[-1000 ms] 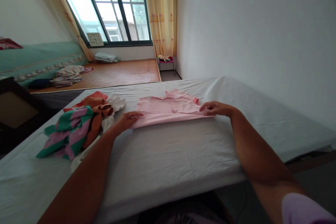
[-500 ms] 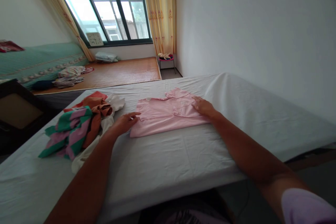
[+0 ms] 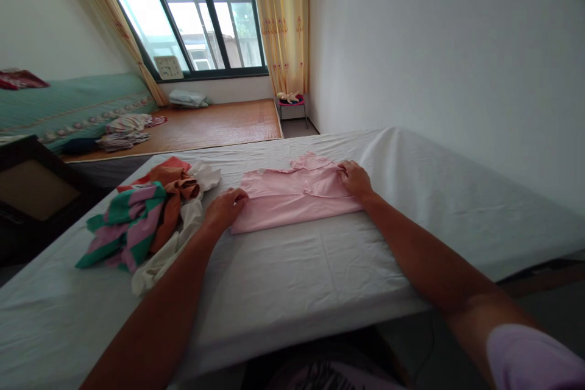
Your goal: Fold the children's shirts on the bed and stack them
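Pink shirt on a white sheet, left hand at one end, right hand at the other, fingers curled, pinching or not I can't tell

We count one white sheet, and on it one pink shirt, with one left hand and one right hand touching one end each. Near the sheet's left edge we find one heap of clothes, whose separate pieces we cannot number for certain. Beyond the sheet's far edge we count one window, one clock, two curtains and one stool.
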Motion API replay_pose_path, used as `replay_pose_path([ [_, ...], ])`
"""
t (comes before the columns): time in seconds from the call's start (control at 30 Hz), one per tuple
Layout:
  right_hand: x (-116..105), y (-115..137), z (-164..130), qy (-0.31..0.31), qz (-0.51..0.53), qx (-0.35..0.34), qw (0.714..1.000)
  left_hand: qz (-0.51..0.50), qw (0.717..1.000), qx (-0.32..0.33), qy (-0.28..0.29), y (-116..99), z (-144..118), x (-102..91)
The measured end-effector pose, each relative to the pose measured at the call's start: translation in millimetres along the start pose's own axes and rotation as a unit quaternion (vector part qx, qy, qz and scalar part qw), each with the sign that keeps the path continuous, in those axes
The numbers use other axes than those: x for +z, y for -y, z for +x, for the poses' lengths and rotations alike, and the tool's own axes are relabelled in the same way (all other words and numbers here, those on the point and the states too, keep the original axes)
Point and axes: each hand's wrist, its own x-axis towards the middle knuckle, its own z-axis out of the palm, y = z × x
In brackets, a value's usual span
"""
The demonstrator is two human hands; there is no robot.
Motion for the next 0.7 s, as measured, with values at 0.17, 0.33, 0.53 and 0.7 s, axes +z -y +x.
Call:
replay_pose_path([
  [0.17, -3, 12, -9, -0.023, -0.018, -0.051, 0.998, 0.033, 0.996, 0.038, -0.067, -18, -5, 6.7],
  [0.33, 14, 40, -26, 0.097, 0.009, -0.234, 0.967, -0.008, 0.98, 0.198, 0.022, -55, -12, 25.5],
  [0.53, 31, 49, -41, 0.205, -0.029, -0.208, 0.956, 0.018, 0.97, 0.189, 0.154, -69, -22, 33.6],
  [0.7, 24, 40, -38, 0.218, -0.038, -0.178, 0.959, 0.026, 0.971, 0.169, 0.166, -64, -22, 31.0],
])
